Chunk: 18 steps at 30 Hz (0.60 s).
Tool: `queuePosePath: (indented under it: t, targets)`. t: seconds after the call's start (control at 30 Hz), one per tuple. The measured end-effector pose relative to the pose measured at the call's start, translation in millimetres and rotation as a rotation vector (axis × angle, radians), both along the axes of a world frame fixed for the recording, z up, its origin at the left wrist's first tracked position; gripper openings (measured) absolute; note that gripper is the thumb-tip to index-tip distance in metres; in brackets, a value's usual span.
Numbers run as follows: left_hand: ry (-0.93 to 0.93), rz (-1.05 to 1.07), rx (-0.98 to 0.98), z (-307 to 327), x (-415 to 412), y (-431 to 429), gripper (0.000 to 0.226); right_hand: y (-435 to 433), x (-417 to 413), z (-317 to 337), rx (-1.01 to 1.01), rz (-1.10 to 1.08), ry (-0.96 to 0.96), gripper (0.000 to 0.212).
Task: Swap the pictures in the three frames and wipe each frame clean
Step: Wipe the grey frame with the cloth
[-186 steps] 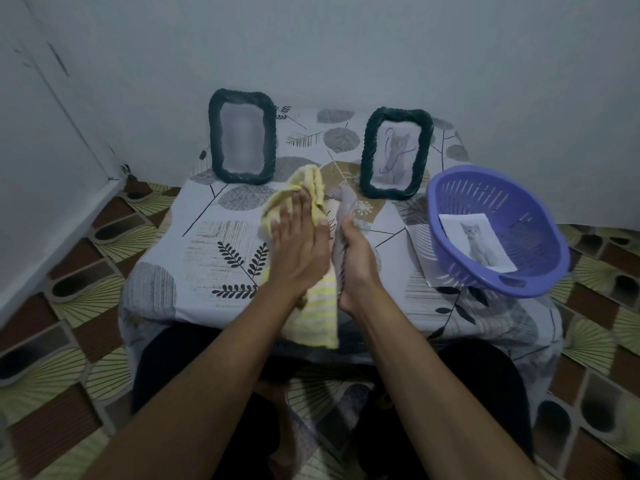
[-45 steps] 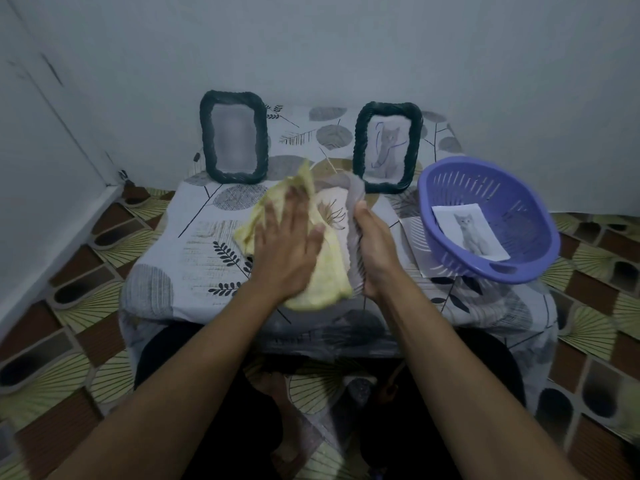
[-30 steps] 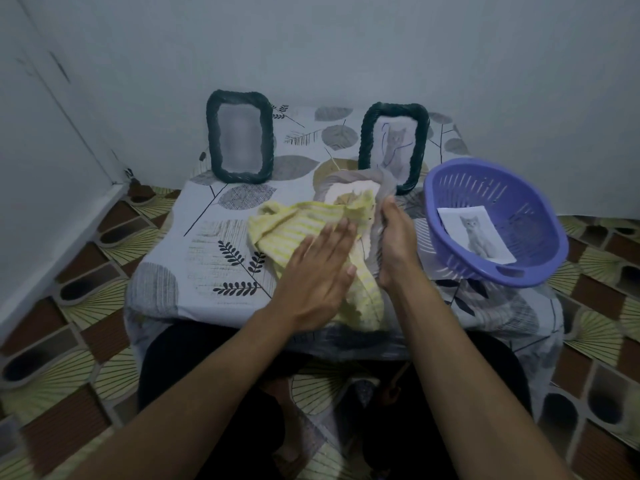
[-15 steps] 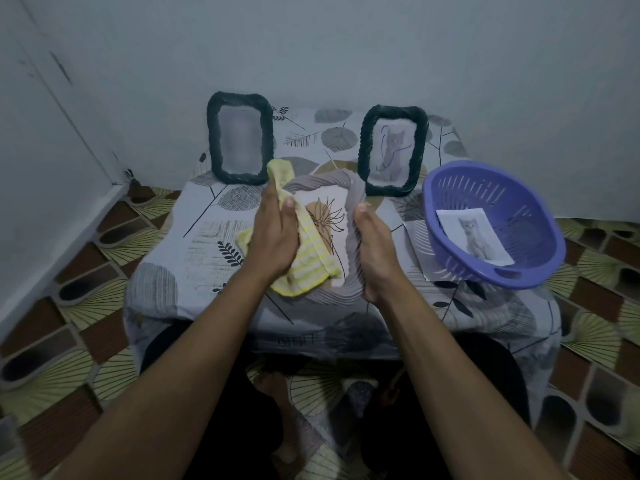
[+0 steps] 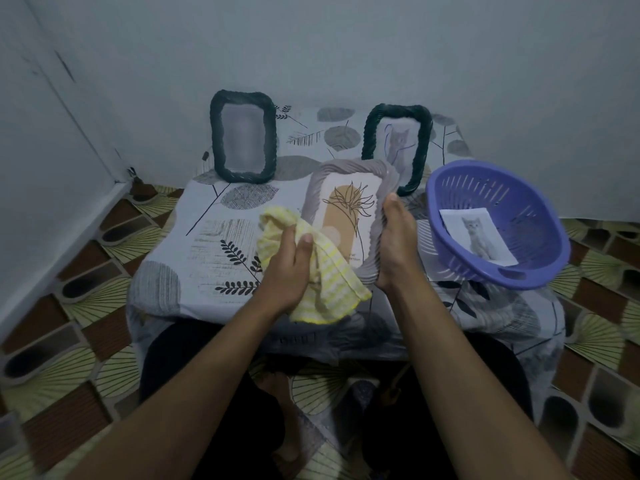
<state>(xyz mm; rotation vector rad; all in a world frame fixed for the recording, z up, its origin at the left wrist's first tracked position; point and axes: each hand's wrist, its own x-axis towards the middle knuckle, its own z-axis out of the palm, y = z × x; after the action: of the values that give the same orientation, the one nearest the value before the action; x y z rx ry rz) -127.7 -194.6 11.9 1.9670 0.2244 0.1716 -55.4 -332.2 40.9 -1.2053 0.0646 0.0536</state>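
view: head, looking down over both forearms at a low table [image 5: 214, 244] under a leaf-print cover
left hand [image 5: 289, 268]: fingers curled round a bunched yellow cloth [image 5: 332, 282], gripping it; thumb on top
cloth position: lies against the lower-left part of the grey frame [image 5: 346, 168], hiding that corner; a loose end hangs below the hand
right hand [image 5: 394, 244]: clamped on the grey frame's right edge, thumb up along the front rim, other fingers hidden behind it
grey frame: between the two hands, centre-front of the table, tipped up with its face toward the camera; can't tell if the bottom edge rests on the table
grey frame picture: plant print [image 5: 346, 216], line-drawn leaves over a tan shape, mostly uncovered
left dark frame [image 5: 243, 143]: upright at the back left, well apart from the hands; content is just a pale blur
right dark frame [image 5: 398, 147]: upright at the back right, cat picture inside; the grey frame overlaps its lower-left corner in view
purple basket [image 5: 533, 209]: slotted plastic, on the right side of the table, tilted toward the camera, just right of the right hand
loose cat picture [image 5: 479, 237]: lying inside the basket, face up
surroundings: plain wall [image 5: 346, 46] behind, patterned floor tiles [image 5: 69, 306] around the table
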Motion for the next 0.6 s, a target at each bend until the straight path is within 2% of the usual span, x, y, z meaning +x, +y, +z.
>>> queuePosePath:
  t: [0.1, 0.27, 0.4, 0.5, 0.6]
  targets:
    - [-0.007, 0.012, -0.026, -3, -4, 0, 0.034, -2, -2, -5, -0.020, 0.053, 0.026, 0.041]
    - [-0.013, 0.150, -0.041, 11, 16, 12, 0.042, -1, -13, -15, -0.136, 0.195, -0.014, 0.033]
    - [-0.019, 0.262, -0.035, 22, 42, 30, 0.045, 3, -23, -17, -0.121, 0.270, -0.006, 0.032]
    - [-0.039, 0.238, 0.037, 25, 45, 31, 0.048, 5, -25, -15, -0.119, 0.254, -0.006, 0.031]
    - [-0.069, 0.126, 0.121, 12, 40, 29, 0.046, 3, -23, -10, -0.113, 0.241, -0.004, 0.033]
